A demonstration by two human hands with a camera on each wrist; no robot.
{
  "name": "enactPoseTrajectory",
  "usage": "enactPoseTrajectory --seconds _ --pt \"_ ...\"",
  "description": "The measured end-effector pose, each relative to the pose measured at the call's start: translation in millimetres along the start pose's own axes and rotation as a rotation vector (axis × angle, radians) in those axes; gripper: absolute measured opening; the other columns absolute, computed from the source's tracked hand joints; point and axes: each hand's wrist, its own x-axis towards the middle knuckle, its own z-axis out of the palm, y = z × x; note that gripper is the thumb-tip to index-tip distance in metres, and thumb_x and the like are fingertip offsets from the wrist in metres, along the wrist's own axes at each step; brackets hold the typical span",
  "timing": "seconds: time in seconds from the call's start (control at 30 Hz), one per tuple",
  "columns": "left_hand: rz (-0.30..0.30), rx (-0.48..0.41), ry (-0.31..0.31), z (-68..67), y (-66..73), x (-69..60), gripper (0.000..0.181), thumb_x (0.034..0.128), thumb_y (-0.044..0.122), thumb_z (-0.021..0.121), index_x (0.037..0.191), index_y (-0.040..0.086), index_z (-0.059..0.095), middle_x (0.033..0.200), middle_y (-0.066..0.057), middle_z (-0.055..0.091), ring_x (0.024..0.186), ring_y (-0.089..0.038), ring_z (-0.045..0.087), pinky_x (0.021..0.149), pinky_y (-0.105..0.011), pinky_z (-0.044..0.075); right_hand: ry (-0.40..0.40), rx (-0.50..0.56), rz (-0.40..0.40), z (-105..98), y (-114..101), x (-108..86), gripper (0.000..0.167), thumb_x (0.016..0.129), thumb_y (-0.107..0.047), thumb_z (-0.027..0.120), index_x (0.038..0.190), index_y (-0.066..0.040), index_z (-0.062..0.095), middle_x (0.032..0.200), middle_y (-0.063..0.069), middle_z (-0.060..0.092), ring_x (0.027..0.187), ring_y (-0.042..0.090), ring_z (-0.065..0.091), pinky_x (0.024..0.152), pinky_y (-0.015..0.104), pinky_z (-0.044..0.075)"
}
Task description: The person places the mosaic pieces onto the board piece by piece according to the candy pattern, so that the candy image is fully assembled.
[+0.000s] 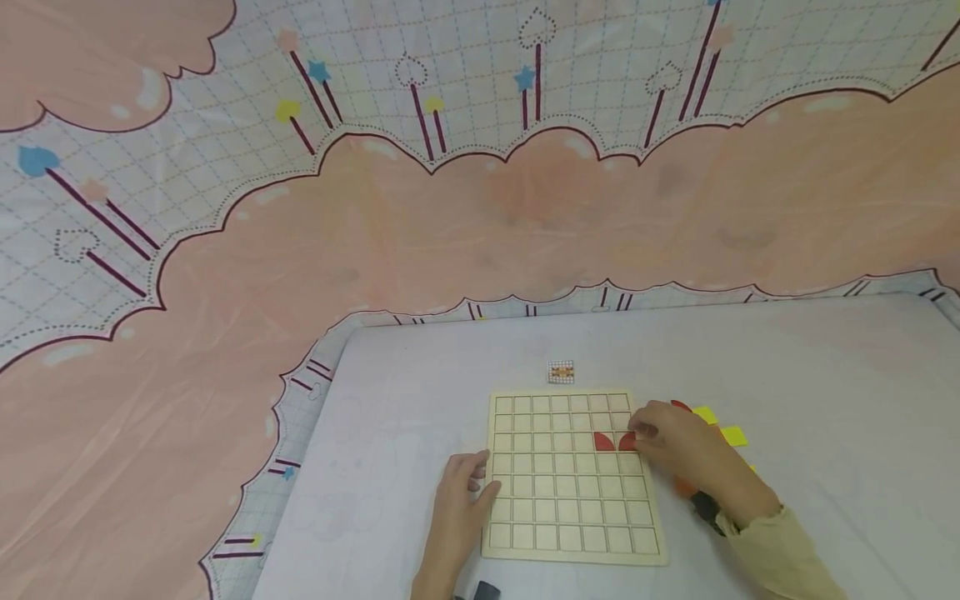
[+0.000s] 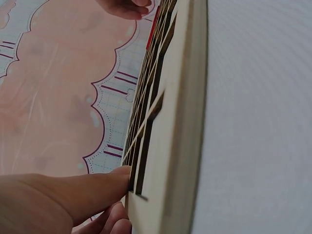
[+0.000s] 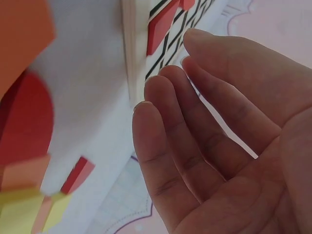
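A pale wooden grid board (image 1: 566, 487) lies on the white table. Two red curved pieces sit in one row near its right side: the left one (image 1: 603, 442) shows fully, while fingers partly cover the other red piece (image 1: 626, 442). My right hand (image 1: 678, 446) is over the board's right edge, fingertips beside that second piece; in the right wrist view the fingers (image 3: 170, 126) are loosely bent with nothing between them. At the board's left edge rests my left hand (image 1: 459, 500), its thumb (image 2: 107, 187) touching the rim in the left wrist view.
Behind the board lies a small printed pattern card (image 1: 561, 372). Loose yellow (image 1: 733, 436), red and orange pieces are scattered right of the board, partly under the right forearm. A dark object (image 1: 487, 591) shows at the bottom edge. Patterned cloth surrounds the table.
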Motion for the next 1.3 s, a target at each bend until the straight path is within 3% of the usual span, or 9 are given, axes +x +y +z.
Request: enactPoseTrajectory --seconds 0.3,0.43,0.57,0.8,0.93,1.3 --pt "-0.005 -0.007 -0.003 -0.3 0.7 -0.1 0.044 0.0861 0.010 0.074 0.128 0.007 0.061 0.110 0.001 0.057 0.093 -0.009 0.053 0.081 -0.024 0.051 -0.010 -0.027 0.017 -12.0 10.1 -10.3 0.017 0.086 -0.008 0.073 0.103 -0.005 0.071 0.096 0.001 0.066 0.088 0.020 0.063 0.078 0.041 0.055" --pt "-0.007 -0.011 -0.005 -0.3 0.2 0.0 0.044 0.0864 0.010 0.074 0.128 0.008 0.061 0.110 0.002 0.057 0.093 -0.009 0.053 0.081 -0.024 0.050 -0.055 -0.024 0.102 -17.2 13.5 -13.5 0.020 0.087 -0.010 0.073 0.106 -0.004 0.069 0.105 0.012 0.067 0.086 0.023 0.064 0.077 0.041 0.058" --pt "-0.008 -0.013 -0.005 0.0 -0.4 0.3 0.044 0.0865 0.011 0.074 0.128 0.008 0.061 0.110 0.002 0.057 0.093 -0.009 0.053 0.081 -0.024 0.050 -0.068 -0.015 0.168 -22.3 19.5 -18.9 0.025 0.087 -0.011 0.076 0.109 -0.004 0.069 0.105 0.010 0.066 0.082 0.018 0.061 0.076 0.041 0.059" --pt "-0.002 -0.009 0.001 0.3 -1.8 0.8 0.044 0.0862 0.011 0.074 0.128 0.008 0.061 0.110 0.002 0.057 0.093 -0.009 0.053 0.081 -0.024 0.050 -0.003 -0.077 0.101 -30.0 30.5 -29.8 0.030 0.081 -0.009 0.080 0.108 -0.001 0.070 0.099 0.005 0.066 0.090 0.025 0.060 0.084 0.052 0.056" --pt "0.003 -0.011 0.003 0.0 -2.3 0.6 0.044 0.0861 0.011 0.074 0.128 0.008 0.061 0.110 0.002 0.057 0.093 -0.010 0.053 0.081 -0.024 0.050 0.010 -0.097 0.068 -32.4 35.9 -33.5 0.031 0.079 -0.010 0.082 0.106 0.000 0.071 0.095 0.003 0.065 0.088 0.024 0.060 0.082 0.050 0.057" --pt "-0.004 -0.021 -0.005 0.4 -2.8 1.5 0.044 0.0863 0.010 0.074 0.129 0.008 0.061 0.111 0.002 0.057 0.094 -0.009 0.053 0.082 -0.024 0.050 0.001 -0.126 0.113 -30.7 50.5 -32.8 0.029 0.079 -0.011 0.083 0.103 -0.001 0.071 0.087 0.001 0.061 0.082 0.021 0.055 0.078 0.046 0.058"
